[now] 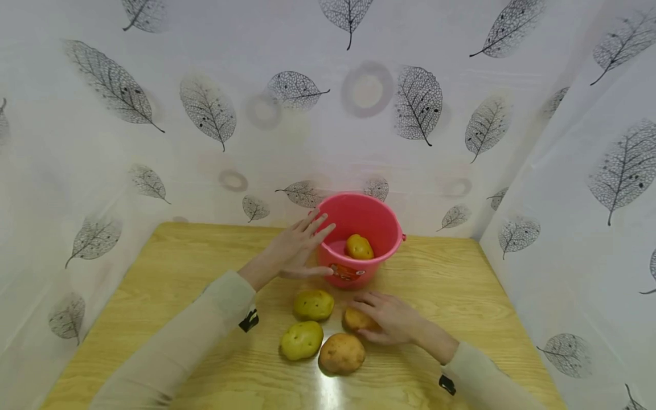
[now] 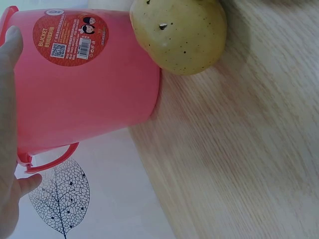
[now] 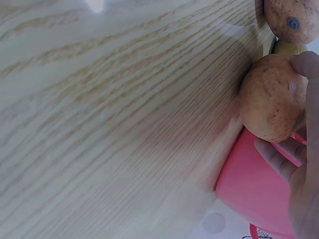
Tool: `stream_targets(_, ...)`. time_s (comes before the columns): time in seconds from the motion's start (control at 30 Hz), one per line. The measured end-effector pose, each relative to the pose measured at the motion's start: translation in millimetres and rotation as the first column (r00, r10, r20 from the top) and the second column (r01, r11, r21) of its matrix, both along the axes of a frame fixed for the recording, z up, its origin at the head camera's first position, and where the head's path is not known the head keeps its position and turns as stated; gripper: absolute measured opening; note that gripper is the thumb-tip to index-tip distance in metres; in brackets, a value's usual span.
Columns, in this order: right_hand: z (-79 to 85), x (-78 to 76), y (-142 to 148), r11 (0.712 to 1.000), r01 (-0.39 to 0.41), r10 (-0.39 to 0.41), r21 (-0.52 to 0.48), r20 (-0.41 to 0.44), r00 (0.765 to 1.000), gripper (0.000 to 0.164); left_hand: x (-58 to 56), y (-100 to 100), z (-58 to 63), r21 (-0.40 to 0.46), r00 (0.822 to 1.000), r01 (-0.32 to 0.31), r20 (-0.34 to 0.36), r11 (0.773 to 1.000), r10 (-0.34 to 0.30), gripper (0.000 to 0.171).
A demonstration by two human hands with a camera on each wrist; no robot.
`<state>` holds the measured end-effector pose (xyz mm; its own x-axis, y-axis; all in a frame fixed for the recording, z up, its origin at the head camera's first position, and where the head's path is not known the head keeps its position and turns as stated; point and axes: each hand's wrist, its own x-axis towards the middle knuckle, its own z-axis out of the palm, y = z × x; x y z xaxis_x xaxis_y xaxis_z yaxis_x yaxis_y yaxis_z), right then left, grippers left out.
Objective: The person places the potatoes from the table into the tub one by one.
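A pink bucket (image 1: pixel 361 272) stands at the back of the table with one potato (image 1: pixel 360 247) inside it. At the bucket's left rim is my left hand (image 1: pixel 299 245), its fingers spread and the thumb before the bucket's label. In the left wrist view, that hand shows only at the left edge beside the bucket (image 2: pixel 84 99). My right hand (image 1: pixel 392 320) grips a brownish potato (image 1: pixel 356 320) on the table before the bucket. Thumb and fingers lie on opposite sides of this potato (image 3: pixel 273 99) in the right wrist view.
Two yellowish potatoes, one nearer the bucket (image 1: pixel 314 305) and one closer to me (image 1: pixel 301 340), lie left of the gripped one. A browner potato (image 1: pixel 342 353) sits at the front. Behind the wooden table (image 1: pixel 205 250) hangs a white leaf-patterned sheet (image 1: pixel 307 142).
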<state>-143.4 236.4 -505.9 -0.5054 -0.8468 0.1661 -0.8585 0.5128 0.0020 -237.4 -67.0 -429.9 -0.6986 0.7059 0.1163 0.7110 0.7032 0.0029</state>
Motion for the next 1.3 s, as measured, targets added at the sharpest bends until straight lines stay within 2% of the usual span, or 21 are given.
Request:
stream_targets(0.27, 7.8, 1.4, 9.4, 0.998, 0.027, -0.028, 0.058, 0.014, 1.000, 0.061, 0.8, 0.1, 0.6, 0.018, 1.000, 0.003, 0.008, 1.000, -0.004, 0.106)
stream_targets(0.7, 21.3, 5.5, 12.8, 0.999, 0.005, -0.003, 0.044, -0.035, 0.999, 0.060, 0.8, 0.6, 0.5, 0.006, 1.000, 0.001, -0.023, 1.000, -0.001, 0.103)
stream_targets(0.9, 30.0, 4.9, 10.0, 0.998, -0.031, 0.036, 0.053, -0.087, 0.996, 0.062, 0.8, 0.3, 0.3, 0.009, 1.000, -0.001, -0.027, 1.000, 0.001, 0.103)
stream_targets(1.17, 48.2, 3.7, 5.5, 0.994, -0.062, 0.071, 0.092, -0.092, 0.993, 0.063, 0.8, 1.2, 2.0, 0.002, 1.000, 0.002, -0.031, 1.000, -0.001, 0.103)
stream_targets(1.3, 58.4, 2.0, 3.7, 0.992, -0.098, 0.108, 0.085, -0.124, 0.986, 0.065, 0.8, 0.7, 2.4, -0.006, 1.000, -0.001, -0.019, 1.000, 0.001, 0.102)
